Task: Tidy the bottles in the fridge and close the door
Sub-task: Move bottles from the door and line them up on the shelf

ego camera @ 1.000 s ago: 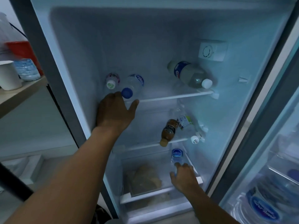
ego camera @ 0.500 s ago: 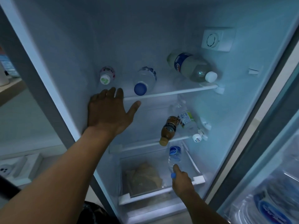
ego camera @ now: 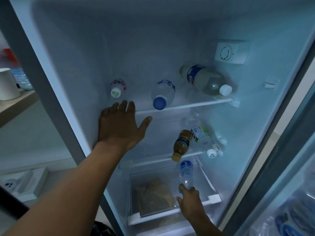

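The fingers of the left hand are spread wide and flat, thumb splayed to the right, resting against the front left end of the upper shelf and gripping nothing; the right hand reaches low to the drawer, its fingertips curled around the cap end of a blue-labelled bottle that stands tilted at the drawer's right side — how firmly it is held cannot be told.

On the upper shelf three bottles lie on their sides, caps toward the front edge; a small bottle with a white and green cap sits by the left wall, just above the left hand; a blue-capped water bottle lies near the middle, its cap reaching the front edge; a big pale bottle with a white cap lies at the right end, angled toward the right front corner.

On the lower shelf a brown bottle and a clear bottle with a green label lie touching at the right end — both caps overhang the front edge; a brown bag fills the drawer's left side; the fridge door stands open at the right.
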{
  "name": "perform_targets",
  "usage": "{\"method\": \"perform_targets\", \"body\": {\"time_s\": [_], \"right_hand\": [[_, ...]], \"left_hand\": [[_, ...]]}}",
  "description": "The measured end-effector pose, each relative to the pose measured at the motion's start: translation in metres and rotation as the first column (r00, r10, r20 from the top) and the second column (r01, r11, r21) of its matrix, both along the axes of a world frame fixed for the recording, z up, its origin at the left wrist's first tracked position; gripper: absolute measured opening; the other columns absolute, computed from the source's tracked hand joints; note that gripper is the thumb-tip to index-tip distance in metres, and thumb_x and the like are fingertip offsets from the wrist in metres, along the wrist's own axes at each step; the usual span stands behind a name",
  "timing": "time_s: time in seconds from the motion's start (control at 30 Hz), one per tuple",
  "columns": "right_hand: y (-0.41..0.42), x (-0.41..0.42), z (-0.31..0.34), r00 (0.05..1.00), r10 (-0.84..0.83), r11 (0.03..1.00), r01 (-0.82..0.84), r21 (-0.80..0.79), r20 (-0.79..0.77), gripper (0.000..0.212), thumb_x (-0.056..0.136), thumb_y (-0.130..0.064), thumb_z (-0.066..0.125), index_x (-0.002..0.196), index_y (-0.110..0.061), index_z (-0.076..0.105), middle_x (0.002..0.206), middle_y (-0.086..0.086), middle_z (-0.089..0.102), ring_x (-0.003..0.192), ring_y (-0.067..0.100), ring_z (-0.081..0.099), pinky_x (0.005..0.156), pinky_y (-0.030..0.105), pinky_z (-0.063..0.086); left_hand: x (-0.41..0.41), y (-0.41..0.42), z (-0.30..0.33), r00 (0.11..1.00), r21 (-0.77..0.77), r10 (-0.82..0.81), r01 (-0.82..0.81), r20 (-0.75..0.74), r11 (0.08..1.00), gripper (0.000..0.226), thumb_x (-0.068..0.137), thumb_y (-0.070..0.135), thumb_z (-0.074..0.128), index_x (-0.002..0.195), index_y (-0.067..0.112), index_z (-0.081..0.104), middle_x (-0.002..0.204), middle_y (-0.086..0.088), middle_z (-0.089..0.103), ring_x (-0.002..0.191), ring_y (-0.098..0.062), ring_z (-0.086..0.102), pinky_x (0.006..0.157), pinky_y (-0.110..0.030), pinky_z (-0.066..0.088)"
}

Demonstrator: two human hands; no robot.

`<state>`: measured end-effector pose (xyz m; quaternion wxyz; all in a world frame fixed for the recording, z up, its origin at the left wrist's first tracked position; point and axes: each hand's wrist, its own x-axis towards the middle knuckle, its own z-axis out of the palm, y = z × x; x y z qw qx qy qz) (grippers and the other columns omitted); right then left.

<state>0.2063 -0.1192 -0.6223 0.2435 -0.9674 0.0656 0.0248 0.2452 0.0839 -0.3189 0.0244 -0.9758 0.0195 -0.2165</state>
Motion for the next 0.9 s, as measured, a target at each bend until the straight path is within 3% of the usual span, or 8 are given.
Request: {"method": "perform_targets", "body": {"time_s": [0.1,0.17,0.27,0.37,0.63,0.9], "right_hand": [[0.004,-0.002,0.025,0.968,-0.043,0.994,0.067,-0.089,0.248,0.016,0.097,-0.028,0.052,0.113,-0.028,0.056,0.103,0.010,0.060,0.099,0.027,0.058,0.071,0.032,0.053],[0.001,0.001,0.044,0.909,-0.068,0.995,0.091,-0.037,0.411,0.017,0.091,-0.023,0.062,0.108,-0.025,0.063,0.087,0.010,0.062,0.084,0.030,0.062,0.057,0.033,0.051],[-0.010,0.002,0.071,0.818,-0.143,0.989,0.099,0.108,0.557,0.022,0.092,-0.024,0.057,0.113,-0.021,0.065,0.084,0.009,0.062,0.084,0.029,0.059,0.061,0.033,0.049],[-0.021,-0.008,0.099,0.737,-0.212,0.972,0.093,0.214,0.642,0.027,0.087,-0.033,0.046,0.099,-0.020,0.066,0.076,0.004,0.062,0.074,0.025,0.059,0.060,0.027,0.044],[-0.015,-0.029,0.198,0.462,-0.250,0.958,-0.006,0.285,0.851,0.016,0.076,-0.025,0.060,0.080,-0.015,0.072,0.066,-0.002,0.067,0.057,0.015,0.060,0.057,0.022,0.046],[-0.012,-0.036,0.329,0.076,-0.427,0.899,-0.069,0.432,0.901,0.007,0.079,-0.015,0.065,0.078,-0.009,0.069,0.059,-0.004,0.055,0.046,0.017,0.049,0.048,0.023,0.037]], "left_hand": [[-0.001,0.000,0.000,1.000,-0.008,-0.006,0.006,-0.016,1.000,0.080,0.090,0.071,0.027,0.149,0.016,0.031,0.156,-0.007,0.035,0.143,-0.030,0.031,0.113,-0.044,0.025],[-0.001,0.000,0.001,1.000,-0.008,-0.007,0.007,-0.021,1.000,0.081,0.089,0.071,0.027,0.149,0.016,0.030,0.156,-0.007,0.034,0.143,-0.030,0.030,0.114,-0.044,0.024],[-0.002,0.000,0.002,0.999,-0.005,-0.009,0.009,-0.033,1.000,0.081,0.089,0.070,0.029,0.149,0.016,0.029,0.156,-0.007,0.034,0.144,-0.030,0.029,0.114,-0.045,0.024],[-0.004,0.000,0.003,0.999,-0.001,-0.022,0.022,-0.037,1.000,0.075,0.091,0.065,0.032,0.148,0.015,0.030,0.156,-0.007,0.034,0.143,-0.030,0.029,0.114,-0.044,0.024],[-0.004,0.001,0.007,0.995,-0.036,-0.038,0.034,-0.091,0.999,0.074,0.093,0.058,0.034,0.152,0.016,0.021,0.161,-0.006,0.024,0.147,-0.028,0.021,0.117,-0.044,0.019],[-0.006,0.004,0.009,0.994,-0.054,-0.067,0.062,-0.084,0.997,0.080,0.089,0.059,0.043,0.152,0.016,0.021,0.160,-0.007,0.024,0.146,-0.029,0.022,0.117,-0.044,0.020]]}}
